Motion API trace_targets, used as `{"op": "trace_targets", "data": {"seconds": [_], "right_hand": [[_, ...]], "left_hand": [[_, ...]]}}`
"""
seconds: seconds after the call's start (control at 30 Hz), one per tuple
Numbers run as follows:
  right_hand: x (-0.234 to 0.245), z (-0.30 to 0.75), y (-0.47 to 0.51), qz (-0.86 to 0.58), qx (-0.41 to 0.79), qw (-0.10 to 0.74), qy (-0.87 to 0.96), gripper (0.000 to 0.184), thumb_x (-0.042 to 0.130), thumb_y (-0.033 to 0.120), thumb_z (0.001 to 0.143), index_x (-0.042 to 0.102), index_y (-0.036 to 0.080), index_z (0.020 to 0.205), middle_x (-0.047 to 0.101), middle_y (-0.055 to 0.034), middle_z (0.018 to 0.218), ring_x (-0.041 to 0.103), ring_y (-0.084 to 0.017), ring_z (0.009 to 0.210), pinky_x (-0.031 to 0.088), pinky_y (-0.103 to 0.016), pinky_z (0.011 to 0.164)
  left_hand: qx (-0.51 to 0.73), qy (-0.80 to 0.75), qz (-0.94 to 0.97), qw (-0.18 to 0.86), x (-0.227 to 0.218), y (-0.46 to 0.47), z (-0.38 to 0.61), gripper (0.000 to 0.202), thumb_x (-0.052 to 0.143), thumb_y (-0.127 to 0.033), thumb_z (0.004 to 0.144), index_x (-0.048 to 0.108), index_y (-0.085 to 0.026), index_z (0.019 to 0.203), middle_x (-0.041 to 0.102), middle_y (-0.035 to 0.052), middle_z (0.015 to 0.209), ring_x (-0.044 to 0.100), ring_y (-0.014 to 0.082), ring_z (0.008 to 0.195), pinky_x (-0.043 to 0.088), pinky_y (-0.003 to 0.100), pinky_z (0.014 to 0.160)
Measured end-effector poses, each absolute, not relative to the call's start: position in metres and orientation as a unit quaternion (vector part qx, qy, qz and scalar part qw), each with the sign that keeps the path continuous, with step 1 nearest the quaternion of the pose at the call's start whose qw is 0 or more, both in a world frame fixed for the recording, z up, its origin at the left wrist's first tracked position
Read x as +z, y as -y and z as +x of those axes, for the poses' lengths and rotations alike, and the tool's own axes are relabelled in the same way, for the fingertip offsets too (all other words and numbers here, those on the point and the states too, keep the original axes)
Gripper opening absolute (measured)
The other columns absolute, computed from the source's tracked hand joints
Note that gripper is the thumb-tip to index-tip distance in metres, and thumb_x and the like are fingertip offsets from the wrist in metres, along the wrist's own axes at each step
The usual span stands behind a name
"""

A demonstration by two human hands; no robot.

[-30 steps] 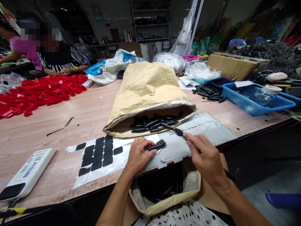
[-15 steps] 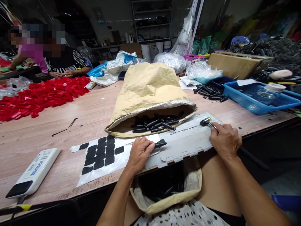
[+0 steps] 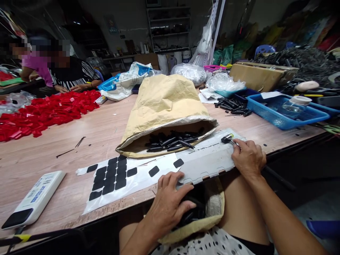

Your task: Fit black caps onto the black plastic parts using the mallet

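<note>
My left hand [image 3: 171, 200] hovers over the mouth of a paper sack [image 3: 219, 203] on my lap, thumb and fingers apart, with nothing held. Dark pieces lie inside this sack, partly hidden by the hand. My right hand [image 3: 248, 157] grips the thin metal shaft of a small black-headed tool [image 3: 226, 139] at the right end of a grey board [image 3: 207, 156]. Left of the board lies a white sheet [image 3: 143, 177] with rows of black rounded-square stickers [image 3: 121, 173]. Two separate stickers, one [image 3: 154, 171] and another [image 3: 179, 163], sit nearer the board.
A large tan sack [image 3: 170, 99] lies behind the board, its mouth showing black tubular pieces [image 3: 172, 141]. Blue tray [image 3: 281, 117] and loose black pieces stand right; red parts [image 3: 50, 111] and a white power bank-like box [image 3: 34, 198] left. Co-workers [image 3: 71, 74] sit far left.
My left hand has let go of a black piece and moved down toward me over the lap sack, its fingers now spread. My right hand still holds the tool in about the same place.
</note>
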State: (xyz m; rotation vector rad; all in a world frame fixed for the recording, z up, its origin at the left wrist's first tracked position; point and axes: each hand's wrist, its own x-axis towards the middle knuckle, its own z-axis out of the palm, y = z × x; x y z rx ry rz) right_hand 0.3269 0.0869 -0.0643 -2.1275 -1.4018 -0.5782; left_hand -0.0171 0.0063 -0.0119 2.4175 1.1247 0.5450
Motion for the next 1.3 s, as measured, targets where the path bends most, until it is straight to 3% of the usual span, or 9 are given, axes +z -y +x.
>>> {"op": "trace_targets", "data": {"seconds": [0.07,0.2,0.33,0.53,0.7,0.83,0.97,1.17,1.3], "right_hand": [[-0.064,0.326,-0.087,-0.79,-0.206,0.258,0.516,0.03,0.055,0.031,0.095,0.076,0.024,0.117,0.066,-0.0095,0.098,0.047,-0.023,0.086,0.02,-0.036,0.071],[-0.063,0.326,-0.087,-0.795,-0.197,0.254,0.515,0.029,0.056,0.03,0.096,0.075,0.025,0.117,0.065,-0.0085,0.099,0.046,-0.022,0.087,0.02,-0.035,0.07],[-0.063,0.325,-0.087,-0.793,-0.208,0.256,0.513,0.028,0.055,0.03,0.097,0.075,0.025,0.117,0.065,-0.0074,0.098,0.045,-0.021,0.085,0.021,-0.036,0.071],[-0.062,0.325,-0.087,-0.796,-0.202,0.25,0.512,0.028,0.056,0.029,0.096,0.075,0.025,0.116,0.064,-0.007,0.096,0.044,-0.02,0.084,0.022,-0.036,0.072],[-0.063,0.326,-0.086,-0.783,-0.206,0.269,0.522,0.029,0.055,0.03,0.096,0.075,0.024,0.116,0.064,-0.0083,0.095,0.045,-0.021,0.083,0.022,-0.036,0.07],[-0.064,0.329,-0.087,-0.782,-0.197,0.275,0.524,0.03,0.054,0.03,0.095,0.075,0.023,0.116,0.065,-0.0102,0.096,0.047,-0.023,0.085,0.023,-0.037,0.07],[-0.055,0.331,-0.085,-0.785,-0.152,0.265,0.539,0.031,0.052,0.029,0.095,0.075,0.022,0.115,0.066,-0.0107,0.099,0.052,-0.024,0.089,0.031,-0.037,0.072],[-0.018,0.271,-0.054,-0.671,-0.041,0.438,0.597,0.032,0.051,0.03,0.099,0.071,0.02,0.121,0.069,-0.0092,0.104,0.064,-0.023,0.097,0.048,-0.035,0.085],[-0.006,0.207,-0.03,-0.552,0.126,0.463,0.682,0.029,0.05,0.027,0.102,0.069,0.023,0.124,0.069,-0.0066,0.103,0.066,-0.02,0.097,0.053,-0.032,0.088]], "left_hand": [[0.212,-0.394,0.877,0.176,-0.006,-0.011,-0.007,0.039,0.061,-0.046,0.097,0.063,-0.031,0.133,0.053,0.0086,0.141,0.042,0.031,0.129,0.035,0.049,0.109],[0.279,-0.421,0.859,0.087,0.01,-0.061,0.013,0.031,0.057,-0.03,0.1,0.063,-0.028,0.131,0.063,0.0073,0.127,0.049,0.0273,0.121,0.038,0.046,0.104],[0.238,-0.463,0.854,0.009,0.006,-0.128,0.029,0.036,0.068,-0.017,0.09,0.068,-0.027,0.125,0.063,0.0092,0.125,0.049,0.0307,0.12,0.04,0.048,0.1],[0.235,-0.447,0.863,-0.022,0.001,-0.147,0.027,0.022,0.074,-0.018,0.086,0.071,-0.025,0.107,0.066,0.0069,0.119,0.05,0.0289,0.118,0.036,0.047,0.102],[0.248,-0.461,0.847,0.092,0.008,-0.106,-0.011,0.014,0.072,-0.028,0.091,0.069,-0.026,0.104,0.07,0.0018,0.098,0.054,0.0252,0.103,0.037,0.043,0.093],[0.245,-0.489,0.813,0.2,-0.01,-0.089,-0.036,0.014,0.074,-0.032,0.088,0.071,-0.026,0.101,0.07,0.0023,0.097,0.054,0.0256,0.099,0.039,0.04,0.089],[0.276,-0.507,0.783,0.23,-0.023,-0.087,-0.042,0.018,0.077,-0.033,0.083,0.075,-0.026,0.098,0.07,0.0026,0.094,0.055,0.0252,0.098,0.04,0.04,0.089],[0.282,-0.511,0.773,0.249,-0.02,-0.089,-0.041,0.017,0.08,-0.03,0.078,0.074,-0.024,0.093,0.07,0.0014,0.089,0.055,0.0238,0.095,0.04,0.038,0.087],[0.285,-0.512,0.765,0.267,-0.023,-0.09,-0.043,0.015,0.082,-0.026,0.076,0.074,-0.024,0.089,0.069,0.0006,0.086,0.054,0.023,0.094,0.04,0.036,0.086]]}}
